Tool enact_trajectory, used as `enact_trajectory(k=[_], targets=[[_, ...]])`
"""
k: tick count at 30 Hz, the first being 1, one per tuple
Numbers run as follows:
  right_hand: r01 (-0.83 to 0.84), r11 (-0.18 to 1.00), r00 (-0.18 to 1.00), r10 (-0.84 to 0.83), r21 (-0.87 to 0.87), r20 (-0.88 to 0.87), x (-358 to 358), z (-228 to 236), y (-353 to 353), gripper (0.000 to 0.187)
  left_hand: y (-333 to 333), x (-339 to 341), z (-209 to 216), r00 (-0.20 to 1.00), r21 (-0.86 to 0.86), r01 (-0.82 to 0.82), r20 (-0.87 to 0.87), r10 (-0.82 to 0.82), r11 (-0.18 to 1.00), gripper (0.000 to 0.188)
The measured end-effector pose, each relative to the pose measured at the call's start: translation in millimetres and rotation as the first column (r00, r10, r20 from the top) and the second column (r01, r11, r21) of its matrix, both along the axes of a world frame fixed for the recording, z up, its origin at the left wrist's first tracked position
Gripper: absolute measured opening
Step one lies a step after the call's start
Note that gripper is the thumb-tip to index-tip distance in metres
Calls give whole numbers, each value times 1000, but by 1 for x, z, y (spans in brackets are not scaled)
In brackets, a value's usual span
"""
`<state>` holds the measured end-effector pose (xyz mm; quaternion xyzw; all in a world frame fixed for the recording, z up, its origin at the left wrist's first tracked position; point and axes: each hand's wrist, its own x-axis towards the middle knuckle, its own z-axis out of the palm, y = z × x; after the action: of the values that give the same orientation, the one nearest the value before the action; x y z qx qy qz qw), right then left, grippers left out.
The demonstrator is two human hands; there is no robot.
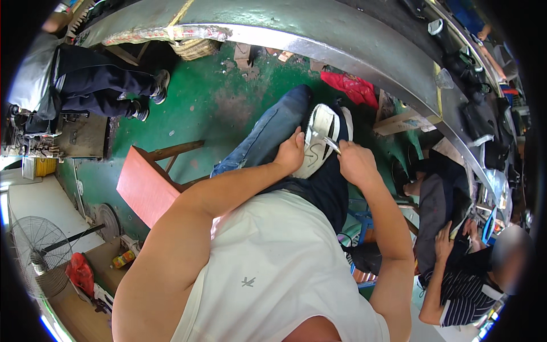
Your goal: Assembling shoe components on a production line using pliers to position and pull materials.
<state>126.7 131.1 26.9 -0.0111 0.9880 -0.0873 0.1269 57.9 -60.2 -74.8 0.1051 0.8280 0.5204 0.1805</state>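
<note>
A white shoe (309,160) lies bottom up on my lap, over the dark trouser leg, with dark lines on its pale underside. My left hand (292,152) is closed on the shoe's left edge, thumb toward the far end. In my right hand (358,163) is a slim metal hand tool (330,142), whose kind I cannot make out; its bright head reaches across the shoe's middle. My right fingers wrap round its handle, which they mostly hide. Another white piece (347,123) shows just right of the shoe, partly hidden.
A long metal-edged bench (319,45) curves across the far side. Left of me stand a pink-topped stool (149,185) and a fan (40,251). A co-worker (456,285) sits at the right; another person (85,85) stands at the left. Red cloth (353,90) lies under the bench.
</note>
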Motion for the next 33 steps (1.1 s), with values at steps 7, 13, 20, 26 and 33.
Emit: enact_trajectory(k=[7,13,20,26,33], targets=[[164,939,944,-238,-304,-227,37,-53,13,24,-9,-4,9,912,-102,208,-340,-230,973,54],[601,641,699,-133,-477,702,8,1,56,23,-6,-25,51,834,-304,530,18,-552,791,54],[288,823,957,-260,-489,125,-28,-15,42,43,2,-40,49,772,-281,609,-5,-636,742,55],[242,825,970,-184,-511,162,-30,-5,32,46,-9,-41,67,701,-286,691,44,-711,664,57],[321,755,945,-218,-572,243,-3,15,14,44,-33,-12,42,942,-39,298,174,-288,954,74]])
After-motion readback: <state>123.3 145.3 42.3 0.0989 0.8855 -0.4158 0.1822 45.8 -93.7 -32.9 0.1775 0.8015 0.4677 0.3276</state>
